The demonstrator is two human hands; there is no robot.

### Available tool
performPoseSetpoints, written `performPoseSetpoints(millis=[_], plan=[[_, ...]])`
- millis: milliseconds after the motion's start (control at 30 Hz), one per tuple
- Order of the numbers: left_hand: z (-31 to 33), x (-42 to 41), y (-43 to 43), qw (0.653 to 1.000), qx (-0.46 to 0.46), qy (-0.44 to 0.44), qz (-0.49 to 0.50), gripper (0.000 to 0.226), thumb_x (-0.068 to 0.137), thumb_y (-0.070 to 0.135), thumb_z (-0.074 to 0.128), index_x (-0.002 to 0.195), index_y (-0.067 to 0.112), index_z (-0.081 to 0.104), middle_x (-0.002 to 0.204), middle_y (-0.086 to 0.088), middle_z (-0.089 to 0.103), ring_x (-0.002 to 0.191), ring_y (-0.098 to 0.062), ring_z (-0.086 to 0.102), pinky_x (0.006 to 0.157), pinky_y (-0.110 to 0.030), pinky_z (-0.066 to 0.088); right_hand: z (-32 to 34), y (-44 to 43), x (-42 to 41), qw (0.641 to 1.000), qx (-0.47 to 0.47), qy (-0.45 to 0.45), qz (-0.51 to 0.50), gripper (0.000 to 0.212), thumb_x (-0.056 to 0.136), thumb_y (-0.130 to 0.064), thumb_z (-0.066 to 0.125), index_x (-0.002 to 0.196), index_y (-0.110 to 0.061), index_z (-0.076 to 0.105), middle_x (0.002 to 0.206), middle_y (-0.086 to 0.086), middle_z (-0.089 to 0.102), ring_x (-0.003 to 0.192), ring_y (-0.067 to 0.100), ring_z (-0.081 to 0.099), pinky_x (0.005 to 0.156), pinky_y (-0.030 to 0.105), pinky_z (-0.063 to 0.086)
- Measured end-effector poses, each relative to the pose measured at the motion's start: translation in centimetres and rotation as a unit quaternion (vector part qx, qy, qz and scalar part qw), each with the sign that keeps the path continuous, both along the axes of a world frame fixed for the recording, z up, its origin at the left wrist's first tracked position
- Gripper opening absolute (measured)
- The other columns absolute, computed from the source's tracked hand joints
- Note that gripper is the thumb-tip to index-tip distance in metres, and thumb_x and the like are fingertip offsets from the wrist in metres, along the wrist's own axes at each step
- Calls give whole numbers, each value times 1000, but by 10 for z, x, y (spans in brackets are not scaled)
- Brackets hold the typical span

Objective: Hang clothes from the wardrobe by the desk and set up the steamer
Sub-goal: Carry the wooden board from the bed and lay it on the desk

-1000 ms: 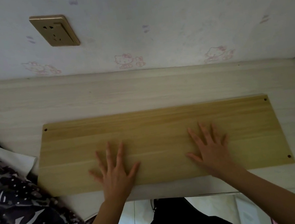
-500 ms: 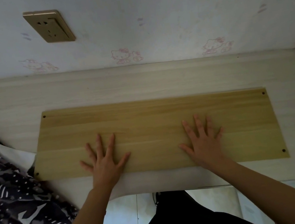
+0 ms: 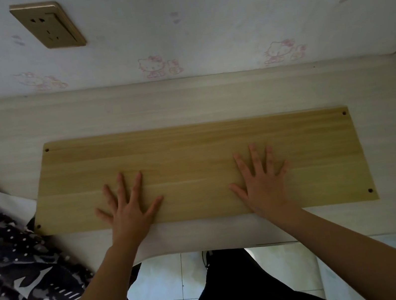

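The long yellow-brown wooden board has slid away from the person across the pale wood-grain tabletop. The strip of bare surface between its far edge and the white cartoon-printed wall is narrower than a second ago, and more surface shows between its near edge and the tabletop's front. Most of that travel came in the first half second; since then the board has hardly shifted. It lies flat, its long side parallel to the wall, apart from it.

The left hand and right hand have gone with it. Each rests palm-down near the board's front edge, well apart from the other. Neither grip closes on anything: the fingers are straight and spread wide, pressing on the wood.

My reading is that this is clearing or preparing the surface, so the task proper has barely begun. The steamer is not in view, and neither is a hanger or the wardrobe. The only cloth visible is a dark fabric with a white pattern heaped at the left edge, touching the board's near-left corner; I cannot tell whether it is a garment. A gold-coloured wall socket sits above the tabletop's left part, a likely place to plug the steamer in.
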State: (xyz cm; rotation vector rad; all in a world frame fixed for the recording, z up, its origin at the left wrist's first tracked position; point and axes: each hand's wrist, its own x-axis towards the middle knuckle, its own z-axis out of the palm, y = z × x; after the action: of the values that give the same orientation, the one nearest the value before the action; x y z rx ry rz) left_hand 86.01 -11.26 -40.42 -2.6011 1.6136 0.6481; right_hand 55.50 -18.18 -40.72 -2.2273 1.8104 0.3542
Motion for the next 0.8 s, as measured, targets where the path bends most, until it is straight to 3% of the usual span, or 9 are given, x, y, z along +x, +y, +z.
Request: performPoseSetpoints(millis=[133, 233, 400, 667, 800], plan=[[3, -1, -1, 1000, 6, -6, -5, 79, 77, 81, 32, 144, 56, -3, 160, 11, -14, 145, -32, -16, 108, -71, 2, 4, -1, 1, 1000, 8, -6, -7, 79, 83, -76, 21, 150, -34, 16, 160, 11, 9, 142, 48, 4, 99, 77, 12], [6, -3, 0, 999, 17, -24, -13, 79, 79, 80, 28, 146, 52, -4, 160, 8, -12, 146, -34, -12, 109, -68, 7, 11, -3, 4, 1000, 28, -3, -8, 77, 87, -71, 26, 151, -36, 2, 160, 8, -8, 143, 44, -10, 105, 73, 6], [13, -19, 5, 999, 34, -14, 4, 73, 91, 67, 29, 152, 36, 5, 162, 3, -4, 147, -33, -5, 114, -59, 13, 24, 11, 14, 997, 71, -25, -32, 70, 95, -54, 35, 151, -25, 5, 160, 8, -6, 144, 40, -7, 110, 66, 15], [20, -34, 62, 992, -3, -67, -104, 57, 97, 44, 38, 148, 21, 27, 158, -3, 21, 144, -29, 18, 112, -50, 23, 37, 103, 29, 995, 64, -53, -62, 67, 98, -44, 39, 151, -15, 11, 160, 9, 0, 146, 36, 1, 115, 54, 16], [19, -28, 97, 982, -40, -50, -176, 50, 91, 32, 52, 137, 14, 46, 146, -8, 45, 135, -29, 39, 107, -48, 37, 38, 157, 36, 993, 70, -59, -80, 65, 100, -41, 33, 152, -14, 4, 160, 5, 0, 147, 31, 0, 117, 50, 13]])
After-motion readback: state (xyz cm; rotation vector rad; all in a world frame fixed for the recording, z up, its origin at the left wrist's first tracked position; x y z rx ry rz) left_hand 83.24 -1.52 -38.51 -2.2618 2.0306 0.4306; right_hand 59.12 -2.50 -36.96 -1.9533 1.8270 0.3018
